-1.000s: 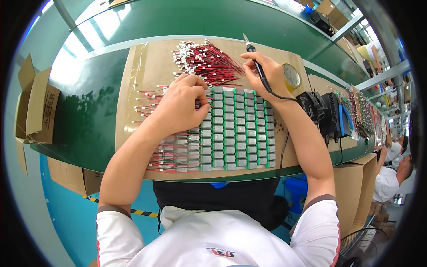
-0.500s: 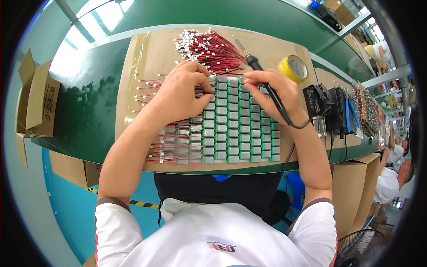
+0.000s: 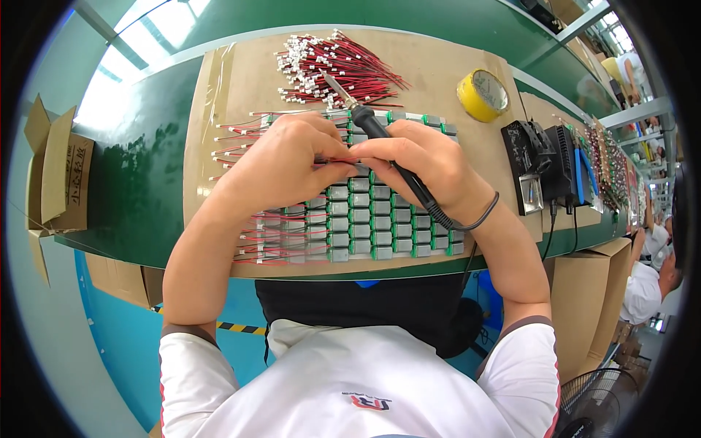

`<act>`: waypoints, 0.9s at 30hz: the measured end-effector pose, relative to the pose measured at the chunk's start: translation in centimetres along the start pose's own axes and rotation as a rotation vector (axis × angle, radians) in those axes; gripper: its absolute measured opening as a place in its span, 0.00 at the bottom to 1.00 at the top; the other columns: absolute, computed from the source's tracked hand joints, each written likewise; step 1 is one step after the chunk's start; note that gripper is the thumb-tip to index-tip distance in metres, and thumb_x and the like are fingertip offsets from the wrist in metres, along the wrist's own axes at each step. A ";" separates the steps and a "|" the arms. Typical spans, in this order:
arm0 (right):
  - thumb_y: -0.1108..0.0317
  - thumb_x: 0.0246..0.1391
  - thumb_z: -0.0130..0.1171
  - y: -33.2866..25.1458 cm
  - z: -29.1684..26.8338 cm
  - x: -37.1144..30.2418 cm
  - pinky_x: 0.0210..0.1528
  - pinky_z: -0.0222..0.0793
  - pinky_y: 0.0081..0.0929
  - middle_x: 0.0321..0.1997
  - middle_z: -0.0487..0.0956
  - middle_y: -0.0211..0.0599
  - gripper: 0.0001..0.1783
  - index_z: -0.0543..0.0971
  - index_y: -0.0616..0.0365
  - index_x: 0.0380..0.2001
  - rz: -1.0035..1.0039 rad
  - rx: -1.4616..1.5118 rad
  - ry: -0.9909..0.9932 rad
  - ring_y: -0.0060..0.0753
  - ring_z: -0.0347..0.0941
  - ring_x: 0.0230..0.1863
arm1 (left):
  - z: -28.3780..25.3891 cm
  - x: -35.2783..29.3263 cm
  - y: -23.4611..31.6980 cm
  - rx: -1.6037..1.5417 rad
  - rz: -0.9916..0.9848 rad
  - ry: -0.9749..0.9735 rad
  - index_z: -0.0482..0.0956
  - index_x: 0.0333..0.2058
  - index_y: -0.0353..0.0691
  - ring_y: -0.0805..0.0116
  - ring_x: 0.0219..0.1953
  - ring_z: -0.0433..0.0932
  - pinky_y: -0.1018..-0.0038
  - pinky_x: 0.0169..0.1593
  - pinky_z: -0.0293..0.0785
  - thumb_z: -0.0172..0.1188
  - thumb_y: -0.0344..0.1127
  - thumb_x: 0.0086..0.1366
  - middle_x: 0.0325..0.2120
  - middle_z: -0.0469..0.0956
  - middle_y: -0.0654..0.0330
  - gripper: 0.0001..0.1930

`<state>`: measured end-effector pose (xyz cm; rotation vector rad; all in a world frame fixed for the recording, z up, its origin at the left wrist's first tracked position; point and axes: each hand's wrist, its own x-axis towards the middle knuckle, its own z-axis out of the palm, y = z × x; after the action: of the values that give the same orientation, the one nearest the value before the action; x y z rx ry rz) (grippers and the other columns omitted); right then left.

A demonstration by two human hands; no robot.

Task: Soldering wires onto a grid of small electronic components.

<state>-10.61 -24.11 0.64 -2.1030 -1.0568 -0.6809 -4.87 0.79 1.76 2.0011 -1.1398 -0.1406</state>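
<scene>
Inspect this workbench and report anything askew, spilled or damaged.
Nothing visible looks spilled or damaged; the grey-and-green blocks sit in rows. One oddity: the soldering iron in the right hand has its tip over the loose wire pile. If hot, it might mark them; contact can't be judged.

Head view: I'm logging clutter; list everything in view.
Bench: one, green, centre
Cardboard: sheets, brown, on bench
Blocks: many, grey/green, on cardboard
Wires: many, red/black, beside blocks
Iron: one, black, over blocks
Tape: one, yellow, right
Stand: one, black, right
Box: one, black, beside stand
Tool: one, blue, against box
Cartons: several, brown, both sides
Fan: one, black, lower right
People: several, white tops, right
Left hand: one, over blocks
Right hand: one, holding iron
</scene>
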 end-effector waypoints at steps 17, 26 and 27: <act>0.82 0.60 0.70 -0.8 0.7 -0.7 0.46 0.85 0.24 0.41 0.89 0.36 0.14 0.85 0.60 0.49 0.425 0.272 0.106 0.27 0.89 0.42 | 0.4 0.2 0.4 -0.156 -0.140 0.136 0.94 0.39 0.35 0.73 0.33 0.80 0.73 0.36 0.74 0.78 0.27 0.61 0.30 0.86 0.61 0.08; 0.77 0.68 0.68 -0.4 -0.7 -0.9 0.51 0.86 0.26 0.49 0.90 0.44 0.16 0.85 0.64 0.58 0.389 0.126 0.000 0.30 0.90 0.47 | 0.5 0.3 0.5 -0.178 -0.352 0.144 0.90 0.34 0.34 0.67 0.34 0.81 0.70 0.41 0.77 0.76 0.27 0.60 0.30 0.86 0.59 0.05; 0.74 0.73 0.63 -0.5 -1.5 -1.3 0.52 0.86 0.28 0.51 0.90 0.46 0.21 0.81 0.64 0.66 0.509 0.200 -0.034 0.31 0.90 0.47 | 0.5 0.2 0.2 -0.178 -0.359 0.146 0.90 0.34 0.34 0.67 0.34 0.81 0.70 0.41 0.77 0.76 0.27 0.60 0.30 0.86 0.59 0.05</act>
<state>-11.96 -25.65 0.84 -2.0885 -0.5389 -0.2768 -5.08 0.34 1.60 2.0011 -0.6462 -0.2650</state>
